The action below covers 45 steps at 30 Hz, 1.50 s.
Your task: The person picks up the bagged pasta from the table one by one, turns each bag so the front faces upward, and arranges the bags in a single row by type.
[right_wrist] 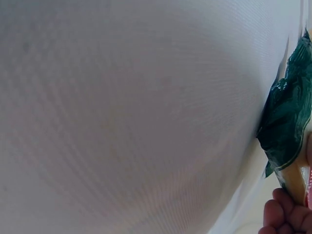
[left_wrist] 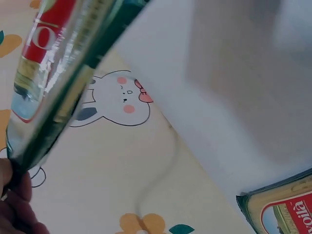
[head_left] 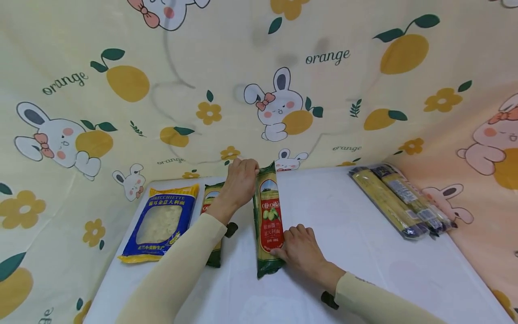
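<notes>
A green and red bag of pasta (head_left: 270, 216) labelled Olivoilà is between my two hands in the middle of the table. My left hand (head_left: 241, 180) pinches its top corner, seen also in the left wrist view, where the bag (left_wrist: 58, 73) slants upward. Lower down, my right hand (head_left: 303, 249) grips the bag's right edge, thumb over the front. In the right wrist view the green crimped end (right_wrist: 287, 107) hangs close to the white cloth, fingers (right_wrist: 287, 209) beneath the bag. A second Olivoilà bag (head_left: 214, 256) lies left of it, partly hidden by my left arm.
A blue and yellow orecchiette bag (head_left: 159, 222) lies at the table's left. Two long clear packs of pasta, one plain (head_left: 384, 200) and one labelled (head_left: 408, 195), lie side by side at the right. A printed curtain (head_left: 226, 58) stands behind the white table (head_left: 323, 198).
</notes>
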Each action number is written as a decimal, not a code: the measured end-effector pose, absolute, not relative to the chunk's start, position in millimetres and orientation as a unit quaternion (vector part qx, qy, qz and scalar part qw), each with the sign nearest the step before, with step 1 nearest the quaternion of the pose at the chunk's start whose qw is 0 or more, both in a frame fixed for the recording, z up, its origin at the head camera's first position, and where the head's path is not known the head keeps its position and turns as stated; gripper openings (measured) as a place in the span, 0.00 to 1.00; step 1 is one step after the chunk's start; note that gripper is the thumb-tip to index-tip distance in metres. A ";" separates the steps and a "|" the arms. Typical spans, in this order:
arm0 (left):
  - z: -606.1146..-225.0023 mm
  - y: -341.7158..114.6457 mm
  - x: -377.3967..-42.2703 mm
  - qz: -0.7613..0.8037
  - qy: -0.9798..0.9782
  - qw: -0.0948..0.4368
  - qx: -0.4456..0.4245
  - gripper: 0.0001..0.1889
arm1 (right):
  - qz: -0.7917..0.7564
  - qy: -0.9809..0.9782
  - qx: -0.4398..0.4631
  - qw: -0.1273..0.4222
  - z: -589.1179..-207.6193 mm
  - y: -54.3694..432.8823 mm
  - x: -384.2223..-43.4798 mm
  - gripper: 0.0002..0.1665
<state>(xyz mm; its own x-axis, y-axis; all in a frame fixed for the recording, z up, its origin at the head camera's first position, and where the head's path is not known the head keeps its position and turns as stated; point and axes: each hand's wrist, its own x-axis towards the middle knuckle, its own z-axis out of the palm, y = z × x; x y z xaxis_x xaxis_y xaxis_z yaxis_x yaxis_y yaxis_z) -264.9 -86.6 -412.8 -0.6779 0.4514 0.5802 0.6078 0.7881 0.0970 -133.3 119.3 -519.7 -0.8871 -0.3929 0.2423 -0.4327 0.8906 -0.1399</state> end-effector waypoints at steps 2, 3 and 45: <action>-410.5 -84.0 -262.8 -0.140 -0.915 0.259 -0.277 0.07 | 0.103 -0.966 0.211 0.102 -520.0 119.6 -133.0 0.34; -409.3 -82.3 -261.9 -0.137 -0.920 0.252 -0.269 0.08 | 0.105 -0.967 0.210 0.102 -520.2 119.9 -132.8 0.34; -414.5 -91.3 -270.8 0.103 -0.922 0.176 -0.330 0.10 | 0.109 -0.961 0.227 0.110 -499.6 138.6 -111.7 0.30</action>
<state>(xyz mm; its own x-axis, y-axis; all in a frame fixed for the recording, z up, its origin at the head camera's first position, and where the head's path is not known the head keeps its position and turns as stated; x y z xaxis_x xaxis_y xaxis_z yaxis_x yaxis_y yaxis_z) -270.8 -91.3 -414.5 -0.7202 0.6447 0.2564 0.5721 0.7609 -0.3063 -111.7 138.6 -499.6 -0.8726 -0.4126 0.2614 -0.4606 0.8731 -0.1595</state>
